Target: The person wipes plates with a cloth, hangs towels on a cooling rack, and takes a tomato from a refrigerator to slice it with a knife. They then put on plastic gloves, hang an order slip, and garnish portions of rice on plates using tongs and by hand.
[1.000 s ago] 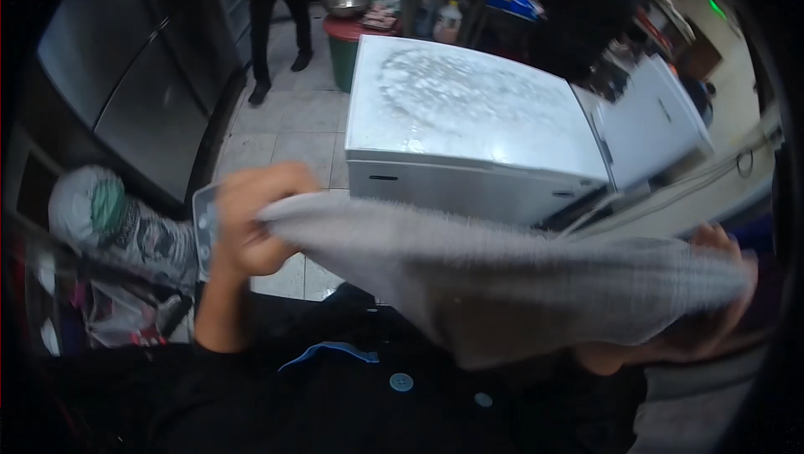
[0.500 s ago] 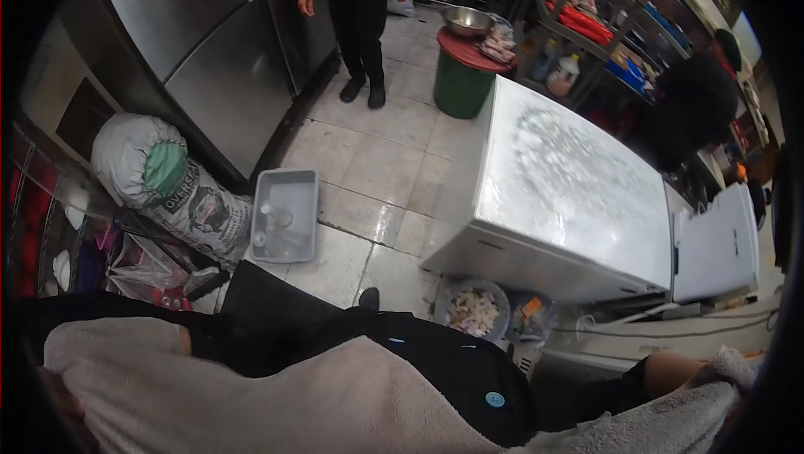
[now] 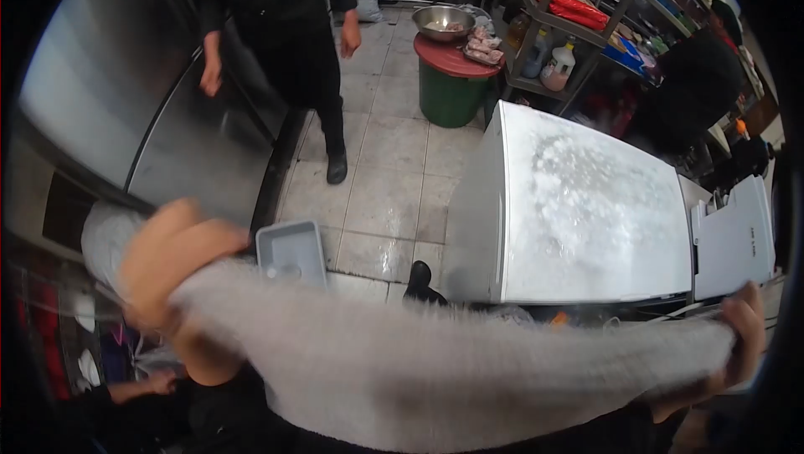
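Note:
A greyish-beige towel is stretched between my two hands, low across the view and blurred by motion. My left hand is closed on its left corner, at the left above the sack. At the far right my right hand grips the other end. Just beyond the cloth is a white chest freezer, its lid wet or frosted. A grey plastic tub on the floor shows partly behind the towel's left part.
A person in black stands beside the steel refrigerator. Near the shelf rack, a green bin bears a metal bowl. Another person is at the back right. A further hand shows low left.
Both my hands and the towel have risen from the bottom edge, and the towel is now pulled across. The standing person has come closer. The camera view has shifted.

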Motion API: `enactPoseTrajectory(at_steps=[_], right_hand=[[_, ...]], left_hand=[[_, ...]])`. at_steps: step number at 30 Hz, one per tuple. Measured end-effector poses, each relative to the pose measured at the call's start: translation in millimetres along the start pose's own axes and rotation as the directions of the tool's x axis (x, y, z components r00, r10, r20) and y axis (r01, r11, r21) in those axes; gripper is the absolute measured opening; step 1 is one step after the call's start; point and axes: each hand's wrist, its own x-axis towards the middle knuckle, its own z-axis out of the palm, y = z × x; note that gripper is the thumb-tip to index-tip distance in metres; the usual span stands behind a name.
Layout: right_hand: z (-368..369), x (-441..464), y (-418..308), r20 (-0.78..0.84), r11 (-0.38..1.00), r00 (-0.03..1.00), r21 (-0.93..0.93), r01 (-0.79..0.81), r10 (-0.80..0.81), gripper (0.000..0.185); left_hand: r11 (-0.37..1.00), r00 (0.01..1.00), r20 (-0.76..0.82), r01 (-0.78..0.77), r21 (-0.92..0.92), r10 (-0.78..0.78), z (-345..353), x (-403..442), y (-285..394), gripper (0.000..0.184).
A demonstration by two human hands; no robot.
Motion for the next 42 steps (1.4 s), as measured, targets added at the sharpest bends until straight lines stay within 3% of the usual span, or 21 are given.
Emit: enactPoseTrajectory(at_steps=[2,4,5,6,8,12,14,16,17,19,20,22,23,24,26,28,31,34,36,41,42], right_hand=[[42.5,-1.9,25.1,0.201,0.971,0.965,0.139,-0.197,0.167,0.035],[93.5,-16.2,72.7,0.325,0.789,0.82,0.26,-0.557,0.472,0.035],[120.0,-22.8,99.0,0.352,0.711,0.766,0.299,-0.637,0.538,0.03],[148.9,-31.2,125.4,0.339,0.659,0.713,0.276,-0.7,0.614,0.018],[219.8,-38.4,170.2,0.403,0.432,0.521,0.295,-0.852,0.753,0.009],[365.1,15.7,199.5,0.571,0.453,0.637,0.449,-0.77,0.517,0.009],[435.8,47.8,186.7,0.658,0.407,0.652,0.514,-0.755,0.377,0.011],[511.5,66.0,163.4,0.681,0.446,0.716,0.598,-0.666,0.155,0.016],[550.3,74.3,146.2,0.743,0.304,0.666,0.62,-0.724,0.069,0.018],[618.1,88.8,107.7,0.779,0.096,0.603,0.623,-0.777,-0.173,0.025],[655.1,90.8,88.4,0.793,0.008,0.529,0.557,-0.83,-0.302,0.038],[713.6,96.5,57.8,0.773,-0.09,0.424,0.437,-0.895,-0.472,0.043],[714.1,120.6,48.5,0.8,-0.113,0.362,0.352,-0.929,-0.48,0.034],[727.5,133.2,48.2,0.788,-0.08,0.356,0.368,-0.927,-0.503,0.034],[769.2,136.9,49.8,0.741,0.018,0.38,0.467,-0.884,-0.554,0.031],[805.6,154.2,70.5,0.724,0.046,0.377,0.49,-0.87,-0.578,0.028],[853.0,193.9,115.2,0.705,0.048,0.345,0.473,-0.88,-0.62,0.022],[938.2,214.5,162.3,0.727,0.035,0.242,0.344,-0.938,-0.643,0.019],[995.1,233.9,189.2,0.71,0.032,0.223,0.327,-0.945,-0.668,0.024],[1128.1,305.6,234.1,0.654,-0.006,0.271,0.377,-0.926,-0.706,0.037],[1156.9,322.3,240.6,0.645,-0.011,0.285,0.394,-0.919,-0.709,0.04]], left_hand=[[0.961,0.946,0.236,0.254,-0.112,-0.223,57.4,14.6,-54.2,0.02],[0.924,0.92,0.256,0.344,-0.165,-0.296,116.0,12.7,-107.8,0.013],[0.699,0.732,0.317,0.677,-0.232,-0.604,138.1,10.7,-130.2,0.012],[0.351,0.433,0.392,0.898,-0.265,-0.812,160.9,3.2,-152.8,0.012],[0.413,0.426,0.009,0.882,-0.227,-0.905,220.2,-61.3,-188.2,0.022],[0.153,0.164,0.408,0.986,-0.059,-0.898,273.0,-90.5,-183.1,0.031],[0.244,0.187,0.531,0.969,0.039,-0.827,303.9,-86.8,-203.1,0.037],[0.244,0.194,0.496,0.969,0.037,-0.846,328.7,-52.7,-222.5,0.039],[0.342,0.288,0.397,0.937,0.072,-0.872,350.9,-60.4,-238.8,0.038],[0.203,0.202,0.417,0.978,-0.042,-0.886,353.9,-23.9,-273.7,0.044],[0.409,0.378,0.326,0.912,0.028,-0.866,366.0,-25.3,-295.3,0.04],[0.382,0.393,0.268,0.919,-0.093,-0.88,383.7,-12.0,-335.0,0.04],[0.245,0.266,0.383,0.964,-0.103,-0.885,362.9,20.6,-348.0,0.039],[0.23,0.257,0.347,0.966,-0.118,-0.902,369.8,26.1,-366.6,0.039],[0.349,0.373,0.319,0.928,-0.132,-0.872,389.1,42.2,-391.5,0.037],[0.359,0.379,0.294,0.925,-0.123,-0.877,396.3,52.5,-421.8,0.035],[0.293,0.234,0.382,0.951,0.103,-0.894,407.8,66.0,-470.3,0.034],[0.267,0.209,0.34,0.955,0.132,-0.917,424.4,65.6,-517.0,0.033],[0.134,0.084,0.272,0.976,0.172,-0.959,430.2,81.6,-536.3,0.031],[-0.055,-0.021,0.127,0.961,-0.271,-0.992,415.9,139.1,-559.1,0.036],[-0.105,-0.089,0.101,0.982,-0.16,-0.991,405.9,136.5,-554.4,0.038]])
